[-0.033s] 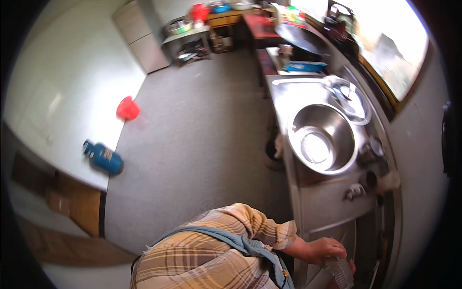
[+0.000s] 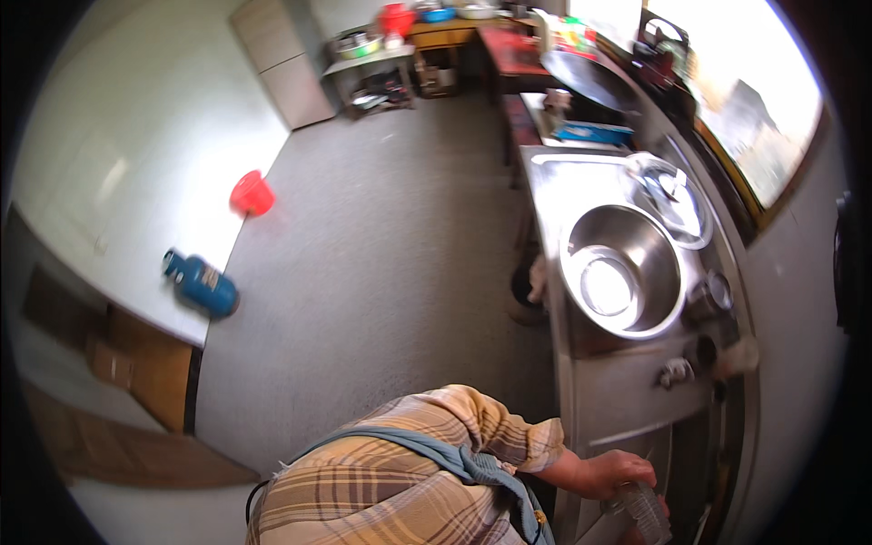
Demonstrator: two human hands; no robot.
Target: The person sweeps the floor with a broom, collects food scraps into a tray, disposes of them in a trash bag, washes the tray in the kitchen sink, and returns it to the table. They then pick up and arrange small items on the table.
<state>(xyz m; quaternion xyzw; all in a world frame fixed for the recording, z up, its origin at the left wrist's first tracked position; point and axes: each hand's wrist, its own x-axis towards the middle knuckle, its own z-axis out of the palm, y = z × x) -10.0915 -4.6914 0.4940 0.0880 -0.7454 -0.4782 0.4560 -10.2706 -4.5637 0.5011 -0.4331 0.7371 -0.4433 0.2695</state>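
Note:
At the lower right, my left hand [image 2: 622,472] is closed around a clear, ribbed container [image 2: 647,514]. Its lower end runs toward the picture's edge, so I cannot tell whether it is a bottle or a jar. Just a sliver of my right hand [image 2: 665,510] shows beside the container; the fingers are mostly hidden. Both hands are over the near end of the steel sink counter [image 2: 627,395]. Farther along that counter stands a large steel pot [image 2: 668,295] with a bright bottom. My plaid sleeve and blue apron strap fill the lower middle.
Behind the pot lies a shiny round lid [image 2: 677,202]. Dark metal cups [image 2: 710,296] stand near the wall. A wok [image 2: 590,80] and a blue box [image 2: 592,133] are farther back. Across the floor are a red bucket [image 2: 252,194] and a blue gas cylinder [image 2: 203,285].
The whole scene has shifted slightly to the right in view, as my head has turned a little. My left hand keeps its hold on the container.

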